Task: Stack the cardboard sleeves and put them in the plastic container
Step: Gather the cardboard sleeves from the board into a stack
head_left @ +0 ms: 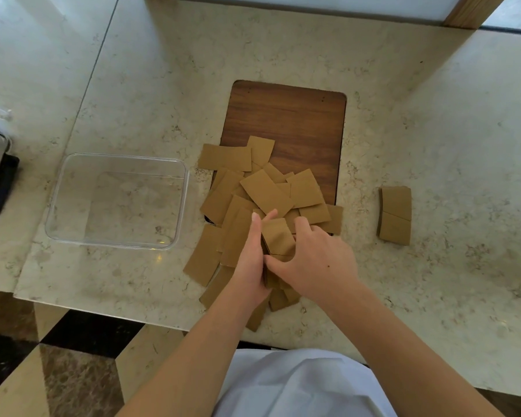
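- Both hands, left hand (pixel 251 260) and right hand (pixel 316 260), clasp a small stack (pixel 278 237) of flat tan cardboard sleeves.
- Loose sleeves (pixel 265 191) sprawl over a dark wooden board (pixel 286 118).
- Clear plastic container (pixel 118 200) sits empty at nine o'clock on the marbled surface (pixel 433 115).
- A squared stack (pixel 395 215) lies at three o'clock, well apart.

My left hand (pixel 251 260) and right hand (pixel 316 260) press a small bundle of sleeves (pixel 278 237) between them above the loose pile of cardboard sleeves (pixel 253 200) on the wooden board (pixel 286 121), with the clear plastic container (pixel 118 201) to the left and a finished stack (pixel 395 215) to the right on the marble counter (pixel 433 130).
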{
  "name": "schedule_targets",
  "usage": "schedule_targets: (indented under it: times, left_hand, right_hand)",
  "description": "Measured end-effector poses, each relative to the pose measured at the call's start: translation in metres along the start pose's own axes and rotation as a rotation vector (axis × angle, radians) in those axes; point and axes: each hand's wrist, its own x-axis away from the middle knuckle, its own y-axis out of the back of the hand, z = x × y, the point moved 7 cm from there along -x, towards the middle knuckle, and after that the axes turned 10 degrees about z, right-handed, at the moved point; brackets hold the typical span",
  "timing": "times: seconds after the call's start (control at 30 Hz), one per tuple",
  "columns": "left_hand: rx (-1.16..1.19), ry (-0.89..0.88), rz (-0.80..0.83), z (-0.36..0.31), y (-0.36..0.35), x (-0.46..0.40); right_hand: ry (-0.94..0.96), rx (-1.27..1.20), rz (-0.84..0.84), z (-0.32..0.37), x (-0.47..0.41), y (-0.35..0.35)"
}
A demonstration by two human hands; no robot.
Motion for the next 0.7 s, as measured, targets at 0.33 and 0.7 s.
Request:
schedule_targets:
  times: [0.33,0.7]
  left_hand:
    - [0.145,0.046,0.098,0.0,-0.005,-0.003]
    - [0.215,0.035,0.112,-0.008,-0.002,0.0]
  right_hand:
    - [-0.224,-0.239,0.106,-0.079,-0.068,0.018]
    - [0.14,0.038,0.185,-0.042,-0.131,0.017]
